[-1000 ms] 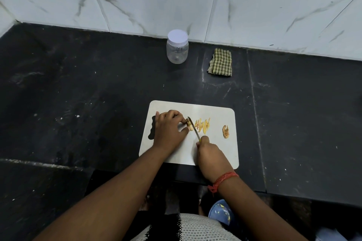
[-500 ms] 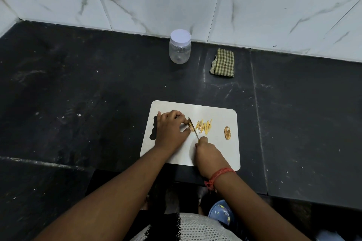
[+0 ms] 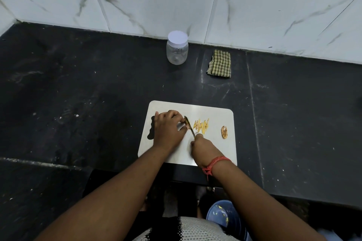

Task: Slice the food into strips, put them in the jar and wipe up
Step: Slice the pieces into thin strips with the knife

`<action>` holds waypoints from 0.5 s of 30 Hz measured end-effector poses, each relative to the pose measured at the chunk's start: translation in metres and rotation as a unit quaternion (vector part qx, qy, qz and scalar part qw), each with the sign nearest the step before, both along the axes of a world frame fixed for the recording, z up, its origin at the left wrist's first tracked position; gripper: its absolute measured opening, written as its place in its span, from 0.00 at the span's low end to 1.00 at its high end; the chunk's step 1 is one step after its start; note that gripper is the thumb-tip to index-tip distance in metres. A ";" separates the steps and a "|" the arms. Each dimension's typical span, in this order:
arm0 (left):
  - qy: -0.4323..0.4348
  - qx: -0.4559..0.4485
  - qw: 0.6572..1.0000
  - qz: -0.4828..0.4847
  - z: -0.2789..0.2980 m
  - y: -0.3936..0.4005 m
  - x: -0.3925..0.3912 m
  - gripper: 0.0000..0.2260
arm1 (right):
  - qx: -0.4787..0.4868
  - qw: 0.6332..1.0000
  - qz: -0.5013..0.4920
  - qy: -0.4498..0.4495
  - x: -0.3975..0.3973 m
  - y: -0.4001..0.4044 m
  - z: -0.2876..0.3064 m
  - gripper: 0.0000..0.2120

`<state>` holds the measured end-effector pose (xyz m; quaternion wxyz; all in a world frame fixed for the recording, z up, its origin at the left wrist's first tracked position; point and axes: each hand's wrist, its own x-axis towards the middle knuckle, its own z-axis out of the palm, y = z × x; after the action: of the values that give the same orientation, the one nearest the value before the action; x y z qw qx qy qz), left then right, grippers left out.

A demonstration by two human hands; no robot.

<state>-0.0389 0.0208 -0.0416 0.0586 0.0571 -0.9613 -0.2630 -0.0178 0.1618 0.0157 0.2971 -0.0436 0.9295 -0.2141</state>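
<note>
Now the food piece [image 3: 187, 123] sits on the white cutting board [image 3: 211, 148], pinched by the left hand [image 3: 168, 129]; the right hand [image 3: 203, 147] grips the knife [image 3: 189, 125] against it. Cut strips [image 3: 201, 125] lie beside; the lidded jar [image 3: 177, 47] and checked cloth [image 3: 219, 64] stand well back on the bench [image 3: 78, 94].

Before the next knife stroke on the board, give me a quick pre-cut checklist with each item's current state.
1. Food piece pinned by the left hand beside the blade: ok.
2. Knife gripped by the right hand: ok.
3. Left fingertips clear of the edge: cannot tell, they sit very close.
4. Cut strips lying apart from the blade on the cutting board: ok.
5. Jar ready to receive strips: not ok, white lid on.
6. Checked cloth on hand for wiping: ok, beside the jar.
</note>
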 end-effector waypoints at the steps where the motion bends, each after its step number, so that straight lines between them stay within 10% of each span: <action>1: 0.002 0.003 1.000 0.002 0.000 0.000 0.000 0.08 | -0.006 1.000 -0.001 -0.004 -0.001 0.002 0.001 0.12; 15: 0.003 0.012 1.000 0.016 0.006 0.003 0.002 0.07 | 0.016 0.999 0.032 -0.002 0.016 0.020 0.006 0.08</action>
<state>-0.0373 0.0240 -0.0354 0.0651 0.0722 -0.9568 -0.2740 -0.0017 0.1822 0.0221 0.3067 -0.0686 0.9301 -0.1900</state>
